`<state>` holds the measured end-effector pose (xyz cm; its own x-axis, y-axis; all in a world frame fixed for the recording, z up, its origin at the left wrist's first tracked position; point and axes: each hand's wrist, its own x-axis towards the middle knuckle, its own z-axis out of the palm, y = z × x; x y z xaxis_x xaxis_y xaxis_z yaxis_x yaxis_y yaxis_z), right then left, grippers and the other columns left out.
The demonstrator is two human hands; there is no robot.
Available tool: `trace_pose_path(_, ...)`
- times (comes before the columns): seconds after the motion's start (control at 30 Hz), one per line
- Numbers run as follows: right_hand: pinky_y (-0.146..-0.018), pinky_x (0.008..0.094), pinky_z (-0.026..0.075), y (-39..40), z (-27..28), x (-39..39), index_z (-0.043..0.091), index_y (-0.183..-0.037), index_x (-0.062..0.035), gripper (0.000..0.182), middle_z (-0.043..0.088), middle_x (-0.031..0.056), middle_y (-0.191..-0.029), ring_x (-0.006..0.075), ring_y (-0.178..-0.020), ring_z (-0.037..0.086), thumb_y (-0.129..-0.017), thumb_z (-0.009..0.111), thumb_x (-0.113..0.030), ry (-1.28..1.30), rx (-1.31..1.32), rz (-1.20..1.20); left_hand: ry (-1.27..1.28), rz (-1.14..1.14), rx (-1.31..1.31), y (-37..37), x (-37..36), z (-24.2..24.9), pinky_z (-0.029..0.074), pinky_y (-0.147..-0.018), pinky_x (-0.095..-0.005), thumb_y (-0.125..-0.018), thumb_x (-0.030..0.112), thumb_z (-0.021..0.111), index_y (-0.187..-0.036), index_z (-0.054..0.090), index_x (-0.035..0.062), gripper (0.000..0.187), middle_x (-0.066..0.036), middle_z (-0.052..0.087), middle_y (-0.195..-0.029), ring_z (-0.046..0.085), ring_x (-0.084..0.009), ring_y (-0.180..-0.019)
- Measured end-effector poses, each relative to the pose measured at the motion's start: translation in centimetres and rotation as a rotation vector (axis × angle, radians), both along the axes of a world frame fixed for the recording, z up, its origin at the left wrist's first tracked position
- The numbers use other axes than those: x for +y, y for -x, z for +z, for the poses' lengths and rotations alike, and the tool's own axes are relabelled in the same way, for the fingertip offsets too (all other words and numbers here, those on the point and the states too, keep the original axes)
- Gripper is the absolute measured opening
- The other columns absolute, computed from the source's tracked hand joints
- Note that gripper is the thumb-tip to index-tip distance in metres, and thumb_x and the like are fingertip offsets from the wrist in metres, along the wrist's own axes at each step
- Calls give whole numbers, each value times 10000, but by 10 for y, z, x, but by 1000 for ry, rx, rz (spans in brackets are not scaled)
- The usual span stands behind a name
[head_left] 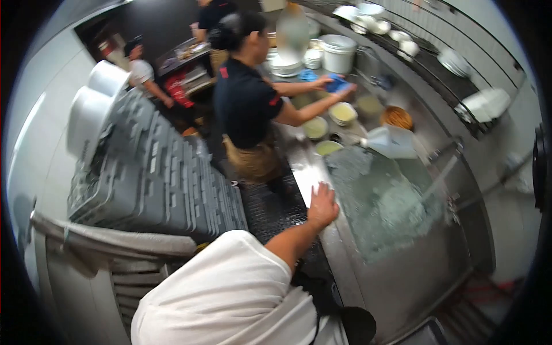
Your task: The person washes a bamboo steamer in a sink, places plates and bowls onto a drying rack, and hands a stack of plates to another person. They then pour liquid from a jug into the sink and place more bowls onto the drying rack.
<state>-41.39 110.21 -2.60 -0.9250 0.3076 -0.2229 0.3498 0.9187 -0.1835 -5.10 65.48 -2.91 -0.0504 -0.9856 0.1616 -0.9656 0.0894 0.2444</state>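
Note:
My left hand (323, 206) rests on the metal rim (339, 230) of the sink, fingers stretched out and holding nothing. Right beside it, greenish, foaming water (397, 201) fills the sink basin. A stream pours from a tap pipe (448, 167) and churns the surface. At the basin's far edge lies a translucent plastic jug (391, 142), tipped on its side. Bowls with yellowish liquid (343, 113) stand beyond it, near a round orange-brown container (397, 117). My right hand is out of view.
A co-worker (247, 98) stands ahead at the counter, handling a blue cloth (338, 84). Stacked grey crates (155, 167) with white tubs (92, 121) rise on the left. White dishes (454, 62) line the upper right shelf. A white bucket (338, 54) stands at the back.

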Motion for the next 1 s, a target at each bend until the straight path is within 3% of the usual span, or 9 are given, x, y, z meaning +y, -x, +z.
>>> trace_pose_path(0.57,-1079,512,442,46,-72,66,657,-1183,134,929,648,327,-1227,476,-1204,599,-1008,209,-661,123,-56,-50,54,-1,51,1,6,4,167,-1217,-579,-847,277,612,-1252,616,9,486,-201,496,-1401,322,-381,-1448)
trace_pose_path(0.63,-1077,514,443,36,-61,69,661,-1177,131,928,650,327,-1222,477,-1201,600,-1010,207,-660,152,-51,-15,58,0,56,1,7,5,167,-1217,-579,-847,273,613,-1251,616,8,483,-202,499,-1396,323,-382,-1447)
trace_pose_path(0.73,-1075,518,445,-12,9,41,668,-1167,128,926,653,327,-1216,479,-1197,602,-1013,203,-658,200,-40,41,65,4,60,1,8,4,172,-1216,-578,-848,271,613,-1251,617,7,481,-204,502,-1394,326,-382,-1446)
trace_pose_path(1.0,-1069,519,451,27,-38,52,665,-1173,129,936,656,321,-1217,481,-1191,607,-1012,198,-666,187,-95,-97,104,-7,66,-1,6,3,191,-1208,-582,-853,261,606,-1239,619,-4,469,-209,511,-1395,354,-378,-1433)
